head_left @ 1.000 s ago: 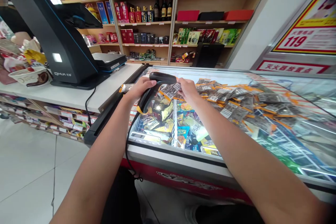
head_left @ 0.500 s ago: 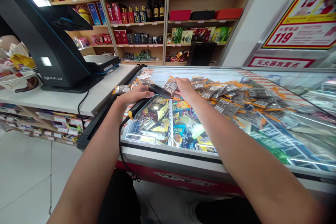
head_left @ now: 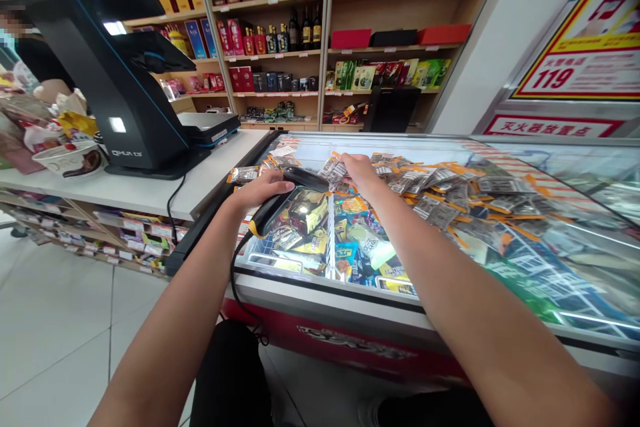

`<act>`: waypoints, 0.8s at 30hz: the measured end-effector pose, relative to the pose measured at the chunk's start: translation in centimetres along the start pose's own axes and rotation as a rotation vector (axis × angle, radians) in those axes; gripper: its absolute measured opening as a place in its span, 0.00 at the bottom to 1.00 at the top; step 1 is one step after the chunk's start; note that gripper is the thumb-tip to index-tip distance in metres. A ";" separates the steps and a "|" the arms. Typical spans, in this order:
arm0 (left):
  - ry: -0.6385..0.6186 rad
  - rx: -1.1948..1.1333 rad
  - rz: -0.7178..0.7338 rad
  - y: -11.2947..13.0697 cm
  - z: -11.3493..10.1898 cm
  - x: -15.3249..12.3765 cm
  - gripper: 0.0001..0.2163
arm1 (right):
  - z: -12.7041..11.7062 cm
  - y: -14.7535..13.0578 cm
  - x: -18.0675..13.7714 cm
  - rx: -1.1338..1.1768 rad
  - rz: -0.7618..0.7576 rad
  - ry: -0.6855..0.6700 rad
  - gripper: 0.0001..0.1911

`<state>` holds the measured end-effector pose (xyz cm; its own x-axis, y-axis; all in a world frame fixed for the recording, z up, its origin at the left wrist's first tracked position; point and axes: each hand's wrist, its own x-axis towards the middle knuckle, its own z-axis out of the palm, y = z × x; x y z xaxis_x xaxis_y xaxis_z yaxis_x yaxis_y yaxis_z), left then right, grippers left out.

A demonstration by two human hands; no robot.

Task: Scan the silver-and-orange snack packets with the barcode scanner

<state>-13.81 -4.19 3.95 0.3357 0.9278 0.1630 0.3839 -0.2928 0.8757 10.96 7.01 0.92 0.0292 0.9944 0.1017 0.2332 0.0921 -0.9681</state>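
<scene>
My left hand (head_left: 260, 189) is closed round a black barcode scanner (head_left: 285, 197) with an orange base; its head points right, low over the glass lid of a chest freezer (head_left: 320, 297). My right hand (head_left: 359, 170) reaches over the lid and pinches a small clear snack packet (head_left: 334, 169) at the near end of a spread of several orange-edged packets (head_left: 440, 200). A black cable (head_left: 235, 287) hangs from the scanner down the freezer front.
A black checkout terminal (head_left: 125, 93) stands on the white counter (head_left: 150, 190) at left, beside a bowl (head_left: 70, 159) and wrapped goods. Shelves of boxes and bottles (head_left: 300, 27) line the back wall. A person stands at far left behind the counter.
The scanner has dropped from an upright hold to lying low over the glass. My right hand has stayed on the packets at the pile's near end.
</scene>
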 end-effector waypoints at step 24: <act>0.707 -0.355 -0.085 -7.3 -4.1 -10.6 0.22 | 17.6 -1.6 -7.3 -0.770 -0.199 -0.158 0.42</act>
<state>-23.70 -10.98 -2.30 -0.3537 0.9054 0.2348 0.0462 -0.2338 0.9712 -6.69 0.50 -2.28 -0.2074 0.9640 0.1667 0.8249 0.2639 -0.4999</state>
